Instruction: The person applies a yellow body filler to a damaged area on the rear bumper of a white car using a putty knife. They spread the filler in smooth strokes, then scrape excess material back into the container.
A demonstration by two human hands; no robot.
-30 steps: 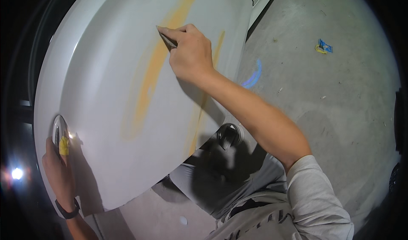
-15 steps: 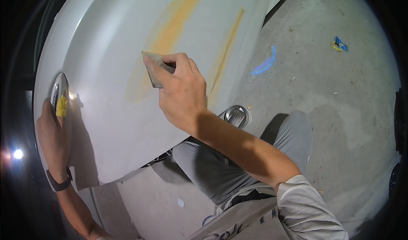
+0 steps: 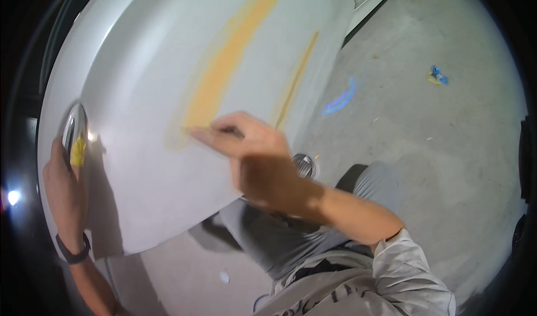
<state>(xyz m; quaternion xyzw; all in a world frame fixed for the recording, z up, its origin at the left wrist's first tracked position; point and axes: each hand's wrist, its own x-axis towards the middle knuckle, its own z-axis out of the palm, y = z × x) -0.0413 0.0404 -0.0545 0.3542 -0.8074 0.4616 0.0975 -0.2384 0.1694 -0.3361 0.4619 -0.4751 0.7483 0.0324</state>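
Note:
A pale car door panel (image 3: 145, 193) fills the left and middle, with a broad yellow filler streak (image 3: 226, 64) and a thinner yellow-brown streak (image 3: 296, 78) to its right. My right hand (image 3: 260, 162), blurred by motion, is closed on a thin grey filler spreader (image 3: 235, 132), seen nearly edge-on and mostly hidden by the fingers. Its fingertips meet the lower end of the broad streak. At the far left, my left hand (image 3: 64, 201) is closed at the chrome door handle (image 3: 78, 114). A crumpled yellow piece (image 3: 78, 152) shows by its fingers; what it is I cannot tell.
Beyond the panel's right edge lies a grey concrete floor (image 3: 447, 165) with a small blue and yellow wrapper (image 3: 439, 75) and scattered bits. A round metal can (image 3: 305, 166) stands beside my bent knee (image 3: 372, 184). A bright lamp (image 3: 13, 197) shines at far left.
My right hand has moved down along the panel with the spreader, which has turned from face-on to nearly edge-on. The broad yellow streak shows farther down. My left hand keeps its place at the handle.

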